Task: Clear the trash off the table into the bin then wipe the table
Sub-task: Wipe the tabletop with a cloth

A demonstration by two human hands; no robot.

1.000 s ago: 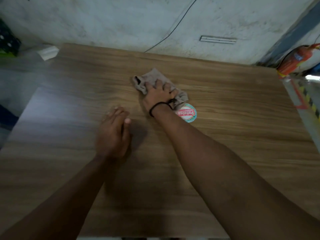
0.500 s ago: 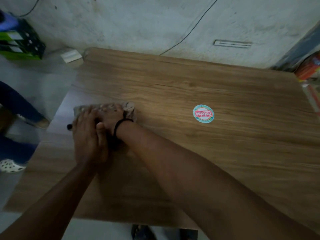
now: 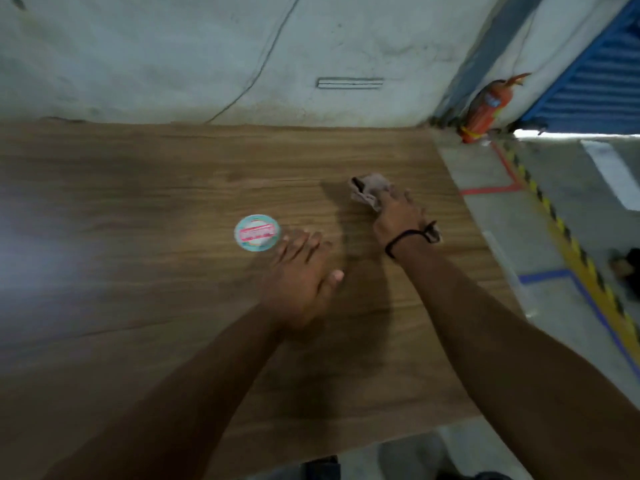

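Observation:
A wooden table [image 3: 138,306] fills most of the view. My right hand [image 3: 398,216] presses a crumpled grey-brown cloth [image 3: 367,190] flat on the table near its right edge; the cloth shows beyond the fingers and beside the wrist. A black band circles that wrist. My left hand [image 3: 301,275] lies flat on the table with fingers together, holding nothing. Its fingertips nearly touch a round teal sticker with a red label [image 3: 257,233] on the tabletop.
A pale wall runs behind the table's far edge. To the right is a grey floor with yellow-black hazard tape [image 3: 568,237] and red and blue lines. A red fire extinguisher [image 3: 485,109] leans in the far right corner beside a blue shutter.
My right hand has swept the cloth from the table's left edge to near its right edge. My left hand came off the cloth and now rests flat beside the sticker. The view has swung right.

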